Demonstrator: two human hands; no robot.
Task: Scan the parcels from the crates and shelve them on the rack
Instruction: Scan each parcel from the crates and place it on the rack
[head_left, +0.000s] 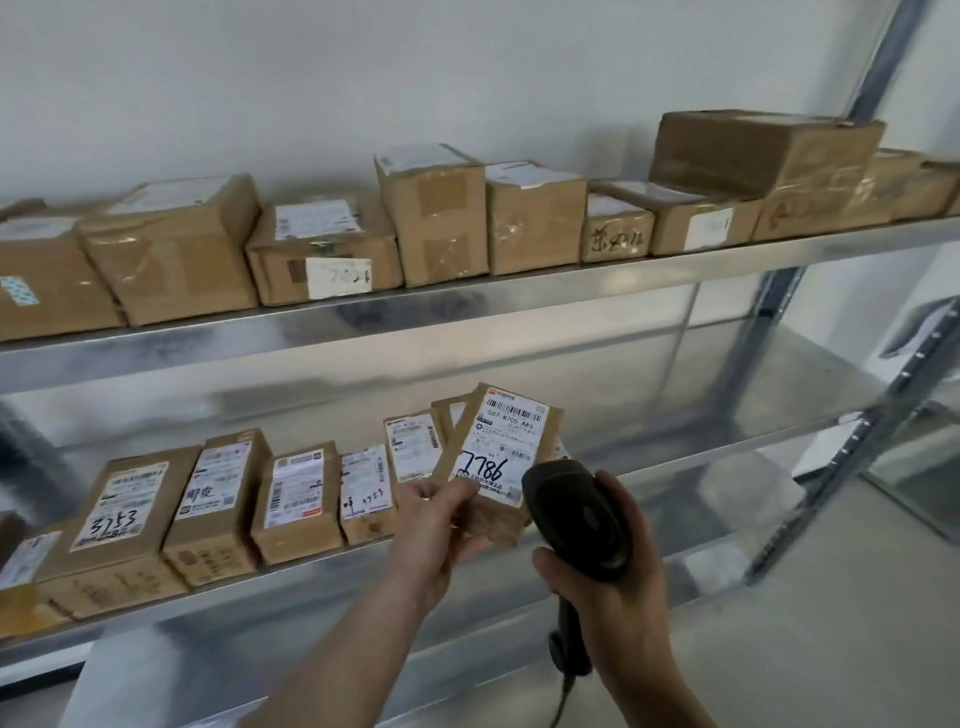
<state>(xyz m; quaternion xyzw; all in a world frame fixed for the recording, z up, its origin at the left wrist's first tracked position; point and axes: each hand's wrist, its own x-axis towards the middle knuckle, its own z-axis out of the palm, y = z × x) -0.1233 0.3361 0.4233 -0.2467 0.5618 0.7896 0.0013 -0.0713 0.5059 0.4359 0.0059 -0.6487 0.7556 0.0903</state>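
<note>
My left hand (439, 525) grips a small brown parcel (501, 457) by its lower edge, tilted up, label facing me with "7786" handwritten on it. My right hand (605, 582) holds a black barcode scanner (574, 514), its head just right of the parcel's lower corner. Both are raised in front of the middle shelf (701, 457) of the metal rack, where a row of labelled small parcels (298, 499) stands at the left. The crates are out of view.
The upper shelf (467, 312) carries a full row of larger cardboard boxes (431, 213), one stacked at the right. The right half of the middle shelf is bare metal. A rack upright (769, 322) stands at the right; a lower shelf (519, 639) runs beneath my arms.
</note>
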